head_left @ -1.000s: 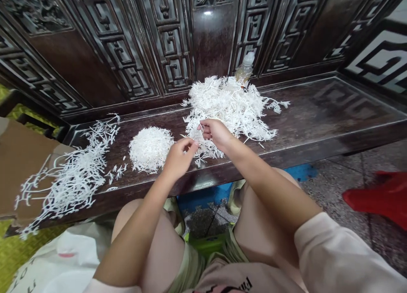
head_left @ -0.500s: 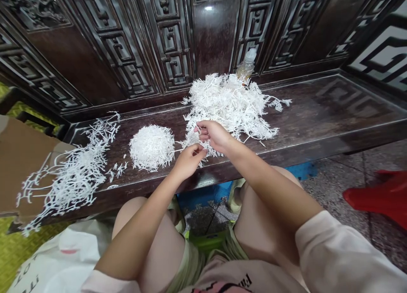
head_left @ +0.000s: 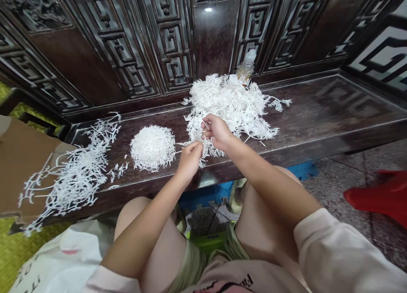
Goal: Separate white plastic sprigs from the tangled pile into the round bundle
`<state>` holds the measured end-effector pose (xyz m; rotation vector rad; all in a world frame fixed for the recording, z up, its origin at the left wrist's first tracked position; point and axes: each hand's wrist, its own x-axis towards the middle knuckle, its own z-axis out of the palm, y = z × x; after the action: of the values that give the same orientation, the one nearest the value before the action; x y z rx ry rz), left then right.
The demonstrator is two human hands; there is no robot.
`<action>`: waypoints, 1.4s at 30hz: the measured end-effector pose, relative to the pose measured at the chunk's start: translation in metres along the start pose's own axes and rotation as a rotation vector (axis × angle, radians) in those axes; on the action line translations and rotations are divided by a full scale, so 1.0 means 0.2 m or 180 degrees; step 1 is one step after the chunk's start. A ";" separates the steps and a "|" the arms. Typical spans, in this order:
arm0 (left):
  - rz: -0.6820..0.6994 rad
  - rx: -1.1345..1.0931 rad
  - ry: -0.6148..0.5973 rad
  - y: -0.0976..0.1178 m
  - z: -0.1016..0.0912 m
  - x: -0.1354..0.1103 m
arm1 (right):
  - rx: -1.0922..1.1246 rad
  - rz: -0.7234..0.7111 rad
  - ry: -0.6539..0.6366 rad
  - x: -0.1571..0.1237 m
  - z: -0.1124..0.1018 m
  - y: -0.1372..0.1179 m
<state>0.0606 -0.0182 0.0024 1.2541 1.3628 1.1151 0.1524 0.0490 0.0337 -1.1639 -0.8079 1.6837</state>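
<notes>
The left hand point(head_left: 190, 156) was pinched nearly closed on a thin white stem point(head_left: 178, 152); the right hand point(head_left: 217, 132), fingers loosely curled, held a small white piece point(head_left: 205, 124). Both were at the near edge of a large white sprig heap point(head_left: 229, 100) on the dark wooden desk point(head_left: 307, 104), right of a rounded white pile point(head_left: 152, 146).

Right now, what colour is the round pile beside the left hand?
White; the round pile shows best in the head view.
</notes>
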 end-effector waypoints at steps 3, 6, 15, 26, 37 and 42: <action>-0.0053 -0.0111 0.0147 0.01 0.02 -0.02 | 0.0045 0.0014 0.0025 0.02 -0.01 0.01; -0.0137 -0.0126 0.0258 0.01 0.04 -0.03 | 0.0016 -0.0168 0.0117 0.04 0.00 0.02; -0.0051 0.0044 0.0330 0.03 0.05 -0.08 | -0.0520 -0.0681 0.0427 0.13 -0.01 0.09; -0.1621 -0.1418 -0.0229 -0.03 0.01 -0.05 | -0.0347 -0.0122 -0.0012 0.08 -0.08 -0.04; -0.1837 -0.2122 -0.0529 -0.06 0.01 -0.01 | -0.0420 -0.0025 -0.0135 0.05 -0.04 0.05; -0.0828 -0.0699 -0.0406 -0.04 0.03 -0.04 | -0.0560 -0.0232 -0.0066 0.05 -0.04 0.05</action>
<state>0.0660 -0.0272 -0.0062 0.9431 1.2311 0.9572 0.1557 0.0547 0.0198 -1.2222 -1.0162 1.5924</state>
